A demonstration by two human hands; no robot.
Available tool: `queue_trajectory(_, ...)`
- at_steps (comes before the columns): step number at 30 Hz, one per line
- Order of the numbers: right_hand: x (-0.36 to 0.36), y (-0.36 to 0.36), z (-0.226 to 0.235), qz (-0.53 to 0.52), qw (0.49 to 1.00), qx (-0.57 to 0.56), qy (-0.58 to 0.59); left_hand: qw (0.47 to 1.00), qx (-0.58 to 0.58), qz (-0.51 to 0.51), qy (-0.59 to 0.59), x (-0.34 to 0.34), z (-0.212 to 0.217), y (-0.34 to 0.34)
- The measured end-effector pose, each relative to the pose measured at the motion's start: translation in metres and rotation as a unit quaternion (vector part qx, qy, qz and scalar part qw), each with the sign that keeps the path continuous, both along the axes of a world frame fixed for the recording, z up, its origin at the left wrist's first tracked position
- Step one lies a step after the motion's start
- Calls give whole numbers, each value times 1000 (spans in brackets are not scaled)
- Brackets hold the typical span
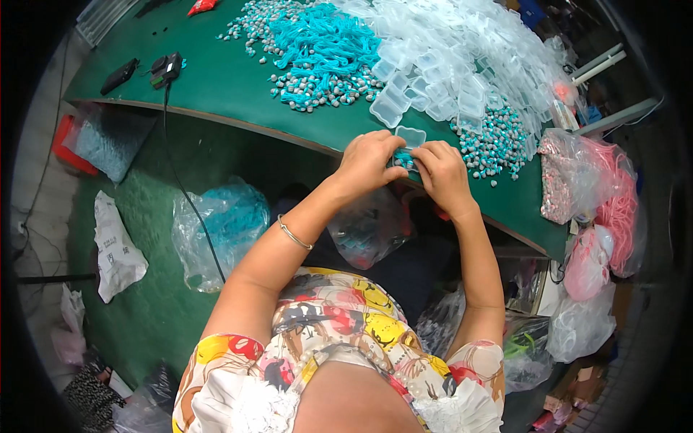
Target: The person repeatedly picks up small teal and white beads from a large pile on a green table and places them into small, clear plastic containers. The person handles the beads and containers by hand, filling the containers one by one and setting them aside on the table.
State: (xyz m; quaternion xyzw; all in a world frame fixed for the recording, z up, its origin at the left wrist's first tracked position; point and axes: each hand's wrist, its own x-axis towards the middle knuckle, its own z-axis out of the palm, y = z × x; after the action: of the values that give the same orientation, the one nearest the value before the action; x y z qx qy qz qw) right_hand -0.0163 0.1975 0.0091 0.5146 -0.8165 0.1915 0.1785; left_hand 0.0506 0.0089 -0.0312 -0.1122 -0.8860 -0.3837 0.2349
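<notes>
hands (368, 160) hold a box (411, 136) at the green table (216, 94), bags (220, 231) below.

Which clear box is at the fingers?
The open box between left hand and right hand, teal pieces inside; the other clear boxes lie piled beyond.

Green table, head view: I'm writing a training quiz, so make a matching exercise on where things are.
1. Teal cords
2. Open clear box
3. Black device with cable
4. Pink cords

A. Left part of the green table
B. Between left hand and right hand
C. At the table's right end
D. Just left of the clear box heap

Pairs: 1D, 2B, 3A, 4C
</notes>
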Motion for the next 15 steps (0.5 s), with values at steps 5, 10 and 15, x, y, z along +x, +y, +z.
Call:
queue_trajectory(5,-17,1,8,-17,994,-67,-83,1000,5,-3,-15,2,4,0)
queue_trajectory(10,-28,-6,3,-41,981,-85,-169,1000,1,1,-3,4,3,0)
queue_trajectory(15,-22,-1,1,-27,976,-125,-174,1000,20,5,8,5,4,2)
